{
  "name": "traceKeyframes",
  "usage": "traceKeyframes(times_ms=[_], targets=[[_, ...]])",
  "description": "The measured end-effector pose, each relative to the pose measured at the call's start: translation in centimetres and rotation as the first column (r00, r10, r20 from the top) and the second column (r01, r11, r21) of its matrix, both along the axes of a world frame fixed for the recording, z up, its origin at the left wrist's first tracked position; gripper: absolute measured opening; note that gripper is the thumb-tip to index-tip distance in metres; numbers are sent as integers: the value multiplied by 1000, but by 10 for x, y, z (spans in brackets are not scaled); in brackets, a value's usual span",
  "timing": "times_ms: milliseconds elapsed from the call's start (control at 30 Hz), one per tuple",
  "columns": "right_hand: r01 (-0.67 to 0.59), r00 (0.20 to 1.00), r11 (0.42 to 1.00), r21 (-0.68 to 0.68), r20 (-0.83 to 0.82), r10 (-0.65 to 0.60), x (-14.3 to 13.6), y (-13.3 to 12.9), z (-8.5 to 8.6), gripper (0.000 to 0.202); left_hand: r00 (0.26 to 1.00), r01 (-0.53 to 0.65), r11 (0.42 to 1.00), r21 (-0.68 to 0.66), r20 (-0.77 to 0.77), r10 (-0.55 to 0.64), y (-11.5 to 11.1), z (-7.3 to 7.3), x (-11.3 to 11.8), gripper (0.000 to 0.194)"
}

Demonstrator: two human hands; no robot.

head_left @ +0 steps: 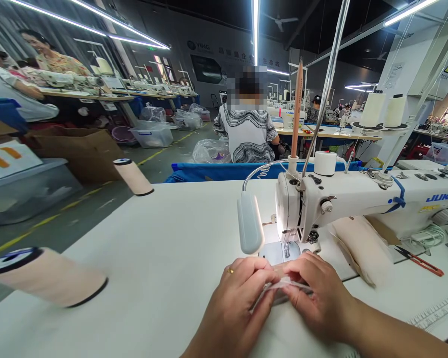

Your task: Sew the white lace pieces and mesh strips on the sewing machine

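Note:
Both hands are together just in front of the needle area of a white sewing machine (343, 194). My left hand (242, 293) wears a ring and pinches the left side of a small pale fabric piece (283, 283). The right side of that piece is between the thumb and fingers of my right hand (317, 293). Behind the fingertips are the metal needle plate (274, 252) and presser foot (286, 248). A lit lamp (250, 223) hangs left of the needle. The fingers hide part of the fabric.
Two beige thread cones stand on the left of the white table (164, 258), one near (52, 276), one far (133, 177). Right of the needle lie folded beige fabric (364, 248), red-handled snips (421, 261) and a ruler (438, 308). A person (248, 124) sits beyond the table.

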State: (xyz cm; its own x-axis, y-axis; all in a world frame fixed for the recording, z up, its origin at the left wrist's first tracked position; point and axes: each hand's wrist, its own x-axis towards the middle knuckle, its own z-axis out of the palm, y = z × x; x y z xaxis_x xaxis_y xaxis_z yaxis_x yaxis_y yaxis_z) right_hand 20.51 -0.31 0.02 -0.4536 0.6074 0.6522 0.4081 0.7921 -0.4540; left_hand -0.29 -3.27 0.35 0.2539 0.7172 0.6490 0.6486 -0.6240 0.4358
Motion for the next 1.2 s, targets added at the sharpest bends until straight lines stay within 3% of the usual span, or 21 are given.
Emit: traceKeyframes(times_ms=[100, 333, 433, 567, 800, 933, 1000, 1033, 1133, 1200], targets=[[10, 1000, 1000, 7, -3, -10, 0, 0, 2, 2, 1000, -11, 1000, -6, -3, 11, 0, -1, -1, 21], [15, 1000, 1000, 5, -12, -15, -1, 1, 1, 11, 1000, 2, 999, 37, -15, -1, 5, -5, -5, 19], [16, 1000, 1000, 5, -21, -15, -1, 2, -1, 12, 1000, -10, 1000, -11, 9, 10, 4, -4, -3, 17], [-16, 1000, 1000, 8, -23, 16, -1, 1, 0, 12, 998, 44, 996, -82, 39, -41, 1, -3, 0, 32], [-35, 999, 999, -36, -21, 35, -2, 3, -3, 14, 988, 115, 976, -186, 123, -93, 5, 2, -2, 16], [-70, 997, 990, -120, -40, 66, 4, -6, 12, 17, 985, 133, 967, -218, 141, -104, -1, 9, -1, 18], [-133, 991, 951, -277, -41, 127, 14, -17, 33, 16, 972, 203, 939, -279, 171, -160, -9, 16, -1, 19], [-159, 987, 906, -393, -34, 158, 19, -23, 45, 14, 958, 264, 908, -325, 195, -208, -12, 20, -1, 19], [-138, 979, 713, -687, 12, 201, 27, -27, 75, 12, 915, 403, 768, -498, 242, -323, -17, 31, 0, 25], [-40, 979, 698, -715, 112, 170, 24, -16, 80, 16, 938, 344, 752, -563, 173, -299, -10, 32, 2, 29]])
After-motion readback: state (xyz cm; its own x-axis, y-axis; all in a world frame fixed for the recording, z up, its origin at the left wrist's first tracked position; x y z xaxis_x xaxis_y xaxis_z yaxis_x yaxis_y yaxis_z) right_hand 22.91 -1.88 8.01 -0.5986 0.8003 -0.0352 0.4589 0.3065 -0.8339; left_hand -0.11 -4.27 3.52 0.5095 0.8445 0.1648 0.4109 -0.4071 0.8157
